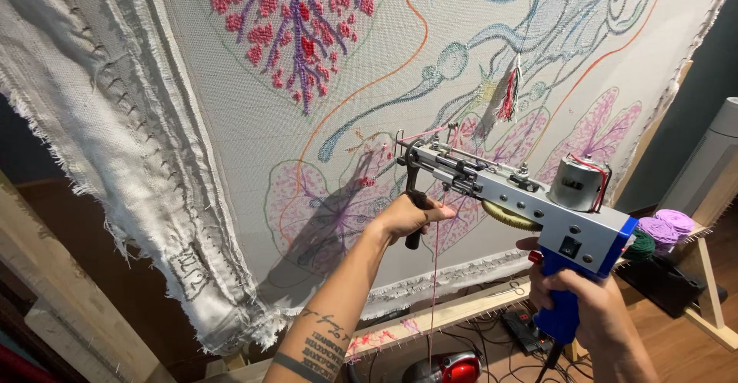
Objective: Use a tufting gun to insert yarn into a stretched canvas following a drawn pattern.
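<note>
- Head view: tufting gun [530,198] held against stretched cloth [231,121], its needle end pointing toward 10 o'clock.
- Left hand [407,215] closed around the black front handle [416,208].
- Right hand [588,306] wrapped around the blue rear grip [560,315], at 4 o'clock from the left hand.
- Pink yarn [435,275] hangs below the gun.
- Yarn cones [663,228] stand at 3 o'clock; a red tuft [507,102] dangles at 12 o'clock.

A wooden frame [461,310] carries stretched pale cloth [231,121] (edges frayed), stitched with pink, purple and blue yarn designs.
</note>
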